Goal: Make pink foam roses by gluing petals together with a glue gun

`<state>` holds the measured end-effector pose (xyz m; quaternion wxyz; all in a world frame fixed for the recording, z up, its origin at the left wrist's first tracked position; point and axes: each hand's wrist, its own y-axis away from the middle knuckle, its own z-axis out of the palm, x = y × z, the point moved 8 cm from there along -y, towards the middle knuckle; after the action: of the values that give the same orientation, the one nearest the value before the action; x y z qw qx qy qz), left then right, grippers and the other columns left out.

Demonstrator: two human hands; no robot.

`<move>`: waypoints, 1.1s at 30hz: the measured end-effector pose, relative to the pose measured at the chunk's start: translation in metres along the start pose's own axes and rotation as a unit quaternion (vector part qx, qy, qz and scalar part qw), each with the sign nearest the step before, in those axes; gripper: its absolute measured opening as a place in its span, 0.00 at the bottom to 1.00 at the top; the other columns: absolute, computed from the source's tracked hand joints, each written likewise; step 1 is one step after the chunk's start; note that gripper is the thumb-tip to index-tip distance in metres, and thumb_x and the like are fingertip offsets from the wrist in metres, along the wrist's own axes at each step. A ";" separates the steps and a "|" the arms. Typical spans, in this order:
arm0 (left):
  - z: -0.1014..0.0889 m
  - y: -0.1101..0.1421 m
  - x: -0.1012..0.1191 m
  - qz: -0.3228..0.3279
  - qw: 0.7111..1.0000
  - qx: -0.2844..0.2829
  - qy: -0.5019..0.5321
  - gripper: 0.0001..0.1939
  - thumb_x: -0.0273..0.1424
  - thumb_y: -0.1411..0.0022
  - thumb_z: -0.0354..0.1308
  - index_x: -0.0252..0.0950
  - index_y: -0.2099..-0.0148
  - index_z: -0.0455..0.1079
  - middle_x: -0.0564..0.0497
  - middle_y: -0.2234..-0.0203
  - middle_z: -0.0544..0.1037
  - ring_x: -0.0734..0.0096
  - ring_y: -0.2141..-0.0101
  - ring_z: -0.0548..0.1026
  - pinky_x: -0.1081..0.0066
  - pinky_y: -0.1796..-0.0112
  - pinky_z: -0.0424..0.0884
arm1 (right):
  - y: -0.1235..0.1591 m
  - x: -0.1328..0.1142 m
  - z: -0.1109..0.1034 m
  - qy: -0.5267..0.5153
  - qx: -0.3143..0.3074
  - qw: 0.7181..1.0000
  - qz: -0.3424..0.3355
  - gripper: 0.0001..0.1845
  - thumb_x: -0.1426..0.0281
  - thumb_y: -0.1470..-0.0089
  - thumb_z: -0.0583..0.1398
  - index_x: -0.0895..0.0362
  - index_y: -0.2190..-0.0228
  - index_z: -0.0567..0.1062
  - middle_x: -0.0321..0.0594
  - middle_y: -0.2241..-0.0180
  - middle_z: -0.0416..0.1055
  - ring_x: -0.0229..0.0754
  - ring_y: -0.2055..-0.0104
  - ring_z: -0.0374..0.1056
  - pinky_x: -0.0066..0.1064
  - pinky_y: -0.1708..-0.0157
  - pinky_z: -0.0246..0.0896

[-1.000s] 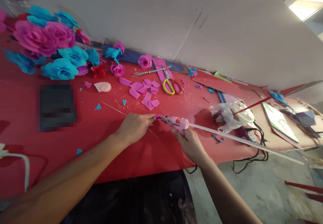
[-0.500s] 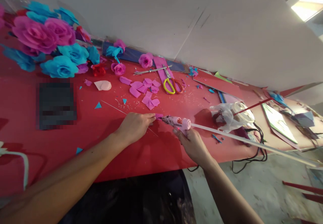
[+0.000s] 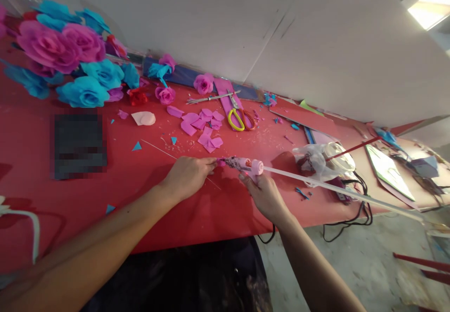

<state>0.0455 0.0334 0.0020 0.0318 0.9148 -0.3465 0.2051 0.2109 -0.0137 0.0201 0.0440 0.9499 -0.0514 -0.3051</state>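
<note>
My left hand [image 3: 188, 175] is closed, pinching a small magenta paper piece [image 3: 221, 162] at its fingertips. A thin wire [image 3: 158, 149] runs under that hand and shows on both sides of it. In my right hand [image 3: 267, 197] is a pink patterned glue gun [image 3: 246, 165], its nozzle at the magenta piece. A long pale glue stick [image 3: 316, 180] extends from the back of the gun toward the right. Loose magenta paper petals [image 3: 210, 140] lie just beyond my hands, with yellow-and-red-handled scissors [image 3: 236, 119] beside them.
Pink and blue paper roses [image 3: 84, 91] are massed at the left on the red tabletop [image 3: 168, 227]. A blurred dark block [image 3: 79, 145] lies below them. To the right are a plastic bag [image 3: 311, 157] and black cords [image 3: 365, 204]. A grey wall [image 3: 211, 26] rises behind.
My right hand and the glue gun have shifted slightly to the left, the nozzle nearer my left fingertips. The glue stick's far end has moved left too. My left hand stays put.
</note>
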 end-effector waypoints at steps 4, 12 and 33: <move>0.000 0.000 0.001 0.003 1.000 -0.007 -0.008 0.19 0.30 0.35 0.46 0.46 0.47 0.70 0.55 0.46 0.72 0.63 0.54 0.76 0.66 0.61 0.73 | 0.001 -0.001 0.000 0.001 0.001 1.000 -0.002 0.21 0.58 0.42 0.52 0.59 0.56 0.72 0.44 0.69 0.74 0.45 0.68 0.71 0.29 0.71 0.59; 0.001 0.000 0.000 -0.003 1.000 -0.003 -0.003 0.19 0.30 0.35 0.45 0.47 0.47 0.71 0.55 0.46 0.71 0.64 0.54 0.76 0.67 0.59 0.72 | 0.001 -0.008 -0.004 -0.018 -0.011 1.000 -0.021 0.22 0.60 0.41 0.52 0.58 0.51 0.71 0.47 0.60 0.76 0.49 0.59 0.71 0.34 0.61 0.62; 0.002 0.001 -0.001 -0.001 1.000 0.009 0.005 0.19 0.31 0.34 0.44 0.49 0.46 0.69 0.56 0.46 0.71 0.63 0.52 0.74 0.66 0.59 0.72 | 0.009 -0.010 -0.011 0.058 -0.019 0.998 -0.020 0.17 0.60 0.42 0.54 0.58 0.62 0.75 0.43 0.71 0.76 0.47 0.68 0.72 0.30 0.70 0.60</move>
<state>0.0450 0.0330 -0.0006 0.0256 0.9145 -0.3435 0.2123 0.2090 -0.0204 0.0354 0.0589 0.9659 -0.0243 -0.2509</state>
